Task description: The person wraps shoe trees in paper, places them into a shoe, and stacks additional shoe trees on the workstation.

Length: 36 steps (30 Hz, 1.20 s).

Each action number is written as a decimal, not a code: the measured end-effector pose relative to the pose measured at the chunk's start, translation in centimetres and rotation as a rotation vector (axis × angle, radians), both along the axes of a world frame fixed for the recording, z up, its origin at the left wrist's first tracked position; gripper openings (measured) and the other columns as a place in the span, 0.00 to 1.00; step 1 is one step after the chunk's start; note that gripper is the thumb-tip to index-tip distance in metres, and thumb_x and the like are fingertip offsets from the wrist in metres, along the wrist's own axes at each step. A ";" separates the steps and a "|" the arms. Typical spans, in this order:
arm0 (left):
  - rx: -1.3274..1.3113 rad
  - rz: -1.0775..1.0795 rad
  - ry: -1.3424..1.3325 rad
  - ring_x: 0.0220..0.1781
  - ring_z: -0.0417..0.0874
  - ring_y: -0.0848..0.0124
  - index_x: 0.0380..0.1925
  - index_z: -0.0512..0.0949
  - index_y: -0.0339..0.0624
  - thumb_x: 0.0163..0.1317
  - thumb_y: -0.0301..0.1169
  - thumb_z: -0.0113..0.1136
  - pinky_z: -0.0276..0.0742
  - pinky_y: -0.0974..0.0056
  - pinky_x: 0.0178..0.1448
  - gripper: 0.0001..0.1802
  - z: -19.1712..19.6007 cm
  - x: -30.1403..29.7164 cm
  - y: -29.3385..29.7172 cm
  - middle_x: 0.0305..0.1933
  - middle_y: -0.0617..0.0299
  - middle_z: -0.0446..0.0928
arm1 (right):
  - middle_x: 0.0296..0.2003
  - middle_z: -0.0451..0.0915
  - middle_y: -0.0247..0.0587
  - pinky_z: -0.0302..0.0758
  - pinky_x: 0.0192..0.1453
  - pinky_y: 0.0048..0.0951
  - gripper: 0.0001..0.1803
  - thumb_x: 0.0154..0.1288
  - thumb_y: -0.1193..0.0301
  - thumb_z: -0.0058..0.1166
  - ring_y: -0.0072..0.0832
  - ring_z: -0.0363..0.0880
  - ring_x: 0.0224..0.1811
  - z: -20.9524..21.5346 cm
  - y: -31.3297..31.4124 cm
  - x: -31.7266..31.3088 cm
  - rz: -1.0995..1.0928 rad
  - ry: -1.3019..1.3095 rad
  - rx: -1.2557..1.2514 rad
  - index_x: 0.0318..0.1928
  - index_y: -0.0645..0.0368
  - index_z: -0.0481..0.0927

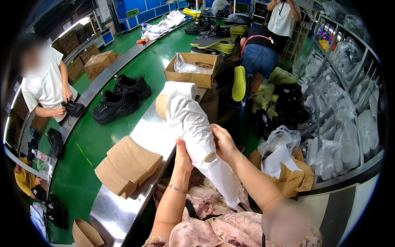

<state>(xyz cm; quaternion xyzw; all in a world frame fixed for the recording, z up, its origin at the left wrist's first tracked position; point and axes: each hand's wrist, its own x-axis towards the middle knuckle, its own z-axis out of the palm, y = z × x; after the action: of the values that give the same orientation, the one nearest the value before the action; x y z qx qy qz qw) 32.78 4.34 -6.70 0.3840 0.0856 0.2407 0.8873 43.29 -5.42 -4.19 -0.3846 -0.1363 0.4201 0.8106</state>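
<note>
Between my two hands is a long, crumpled bundle of white wrapping paper (191,117), its loose end hanging down toward my lap. My left hand (184,156) grips its left side, thumb up along the edge. From the right, my right hand (224,142) closes on it, with some fingers hidden behind the paper. A small brown patch shows near the bundle's lower middle; what lies inside is mostly covered. At its upper left, a rounded brown cardboard piece (161,106) shows beside the paper. More white paper lies at the far end of the metal ledge (154,125).
Stacked curved cardboard pieces (127,164) lie at left, with another (87,234) nearer. Black shoes (117,105) and an open carton (190,82) stand beyond. A rack (349,82) of plastic-wrapped items is at right. A co-worker (47,78) handles a black shoe across the green belt.
</note>
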 end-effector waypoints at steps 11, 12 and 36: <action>-0.043 -0.025 0.122 0.64 0.68 0.59 0.64 0.55 0.33 0.51 0.64 0.56 0.64 0.56 0.67 0.53 -0.4 -0.3 -1.0 0.64 0.51 0.65 | 0.41 0.72 0.48 0.68 0.53 0.31 0.14 0.70 0.65 0.43 0.41 0.71 0.48 -3.3 -0.9 0.6 -0.491 -1.098 -0.492 0.45 0.62 0.74; -0.055 -0.034 0.192 0.63 0.68 0.59 0.64 0.55 0.33 0.53 0.63 0.56 0.64 0.56 0.67 0.51 -0.4 -0.1 -1.5 0.63 0.50 0.65 | 0.42 0.72 0.48 0.68 0.53 0.31 0.14 0.70 0.65 0.43 0.40 0.71 0.47 -3.6 -1.7 0.7 -0.442 -0.987 -0.482 0.46 0.62 0.74; 0.048 -0.304 0.143 0.61 0.70 0.55 0.62 0.58 0.31 0.50 0.71 0.47 0.65 0.55 0.66 0.56 -4.2 6.3 -9.7 0.59 0.46 0.68 | 0.42 0.75 0.38 0.74 0.43 0.28 0.21 0.54 0.83 0.53 0.28 0.77 0.42 -6.7 -13.0 -0.8 -0.252 0.054 -0.223 0.50 0.62 0.69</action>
<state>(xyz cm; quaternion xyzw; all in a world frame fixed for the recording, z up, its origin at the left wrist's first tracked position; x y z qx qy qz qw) 39.12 -5.35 -10.89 0.4298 0.0837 0.0775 0.8957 42.49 -18.47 -10.92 -0.4748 -0.0178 0.3378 0.8125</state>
